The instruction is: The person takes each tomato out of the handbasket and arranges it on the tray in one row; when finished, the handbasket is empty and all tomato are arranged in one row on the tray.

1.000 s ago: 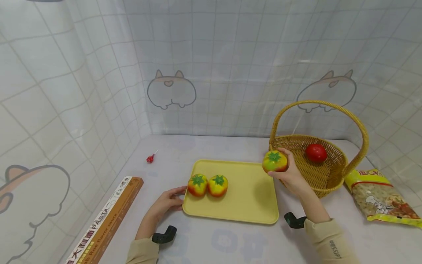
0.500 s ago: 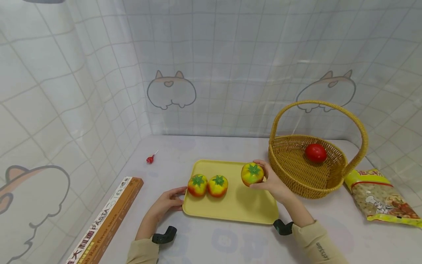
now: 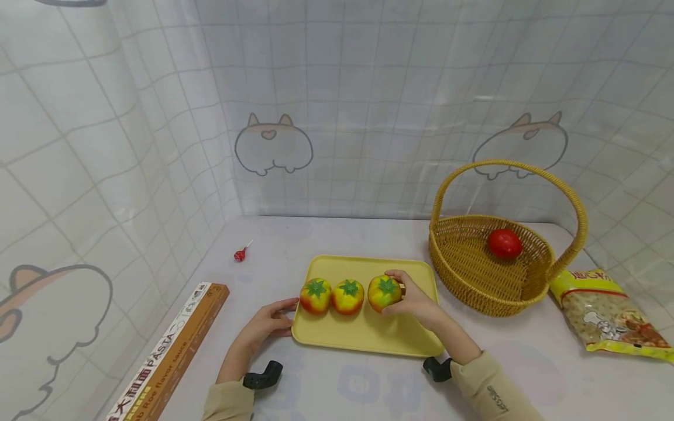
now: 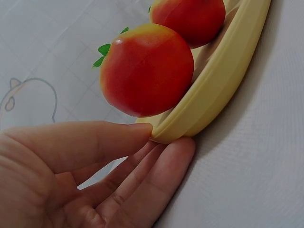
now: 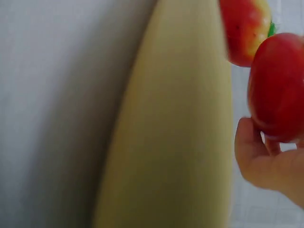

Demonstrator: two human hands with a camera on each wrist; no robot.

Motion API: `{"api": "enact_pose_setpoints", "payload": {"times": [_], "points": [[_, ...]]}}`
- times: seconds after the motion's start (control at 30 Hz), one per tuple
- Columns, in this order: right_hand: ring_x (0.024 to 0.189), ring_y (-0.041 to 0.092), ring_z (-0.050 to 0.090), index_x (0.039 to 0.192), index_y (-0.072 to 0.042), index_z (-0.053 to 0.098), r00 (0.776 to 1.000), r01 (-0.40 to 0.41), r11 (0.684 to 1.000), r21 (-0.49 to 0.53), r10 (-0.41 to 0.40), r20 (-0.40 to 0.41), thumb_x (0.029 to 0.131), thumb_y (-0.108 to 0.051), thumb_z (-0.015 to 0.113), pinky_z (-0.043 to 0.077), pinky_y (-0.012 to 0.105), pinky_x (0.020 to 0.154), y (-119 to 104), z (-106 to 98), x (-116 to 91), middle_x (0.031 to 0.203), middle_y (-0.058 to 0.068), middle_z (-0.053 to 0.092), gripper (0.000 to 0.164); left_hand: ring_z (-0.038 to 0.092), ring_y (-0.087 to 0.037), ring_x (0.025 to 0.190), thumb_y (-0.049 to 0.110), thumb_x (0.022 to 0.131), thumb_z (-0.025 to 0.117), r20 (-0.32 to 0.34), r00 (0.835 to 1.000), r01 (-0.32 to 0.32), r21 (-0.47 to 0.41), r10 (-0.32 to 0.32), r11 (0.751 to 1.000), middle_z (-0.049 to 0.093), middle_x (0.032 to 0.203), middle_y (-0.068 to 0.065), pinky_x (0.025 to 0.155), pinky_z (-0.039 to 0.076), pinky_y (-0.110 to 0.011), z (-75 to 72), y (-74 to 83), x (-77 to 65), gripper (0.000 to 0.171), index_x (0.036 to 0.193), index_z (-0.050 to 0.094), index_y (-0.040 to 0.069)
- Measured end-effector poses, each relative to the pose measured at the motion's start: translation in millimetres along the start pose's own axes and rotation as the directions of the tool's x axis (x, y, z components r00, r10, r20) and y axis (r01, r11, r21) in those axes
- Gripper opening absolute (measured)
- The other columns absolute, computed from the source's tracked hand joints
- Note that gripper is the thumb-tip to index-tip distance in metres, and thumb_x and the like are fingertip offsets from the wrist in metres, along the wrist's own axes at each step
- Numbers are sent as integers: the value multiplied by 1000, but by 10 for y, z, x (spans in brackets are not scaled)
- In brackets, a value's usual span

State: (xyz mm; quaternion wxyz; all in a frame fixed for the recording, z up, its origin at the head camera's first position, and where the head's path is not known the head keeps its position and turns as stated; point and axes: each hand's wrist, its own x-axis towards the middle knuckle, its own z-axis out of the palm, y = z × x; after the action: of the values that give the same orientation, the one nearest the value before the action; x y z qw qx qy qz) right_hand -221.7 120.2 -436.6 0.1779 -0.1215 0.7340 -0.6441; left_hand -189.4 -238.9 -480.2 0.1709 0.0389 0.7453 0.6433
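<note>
My right hand [image 3: 416, 303] holds a yellow-and-red tomato [image 3: 382, 293] with a green leafy top, close over the yellow tray [image 3: 363, 342]. Thumb and fingers grip it from its right side; in the right wrist view, the tomato's red underside [image 5: 278, 90] faces the camera. Left of it, two similar tomatoes, a middle one [image 3: 347, 297] and a left one [image 3: 315, 296], sit side by side on the tray. At the tray's left end, my left hand [image 3: 265, 326] pinches the rim, thumb above and fingers against the outer side, as the left wrist view shows.
A wicker basket [image 3: 453, 280] with a tall handle stands at the back right, a red tomato-like fruit [image 3: 504, 243] inside. Beside it lies a pasta bag [image 3: 611, 316]. On the left are a long pasta box [image 3: 174, 345] and a small red lollipop [image 3: 240, 254].
My right hand has carried the tomato leftward and down, from beside the basket to the tray next to the other two. The left hand has stayed at the tray's edge.
</note>
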Motion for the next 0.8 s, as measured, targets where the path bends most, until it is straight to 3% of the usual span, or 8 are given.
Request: {"api": "enact_pose_setpoints", "payload": {"times": [0.1,0.33,0.8], "points": [[113,34,38,134,-5,30,999,-21,998,-53,20,-25,66,3,76,42,35,89,23,27,26,136,20,26,82,58,-15,77,11,79,67,13,999,-35,-10,35,999,53,121,-16,73,55,-29,-2,-3,-10,58,132,47,0],[114,32,41,134,-4,33,999,-15,985,-175,8,-46,65,-3,80,38,44,95,37,70,61,134,19,32,83,57,-15,79,3,81,62,-18,999,42,20,-42,999,46,129,-22,75,54,-28,17,9,22,60,136,39,-5],[113,33,44,140,-5,27,1000,-18,986,-163,22,20,68,-2,78,44,38,90,69,64,65,137,23,26,88,57,-15,79,1,82,60,-18,999,48,19,-48,999,47,129,-22,74,54,-27,13,19,22,59,137,39,-5]]}}
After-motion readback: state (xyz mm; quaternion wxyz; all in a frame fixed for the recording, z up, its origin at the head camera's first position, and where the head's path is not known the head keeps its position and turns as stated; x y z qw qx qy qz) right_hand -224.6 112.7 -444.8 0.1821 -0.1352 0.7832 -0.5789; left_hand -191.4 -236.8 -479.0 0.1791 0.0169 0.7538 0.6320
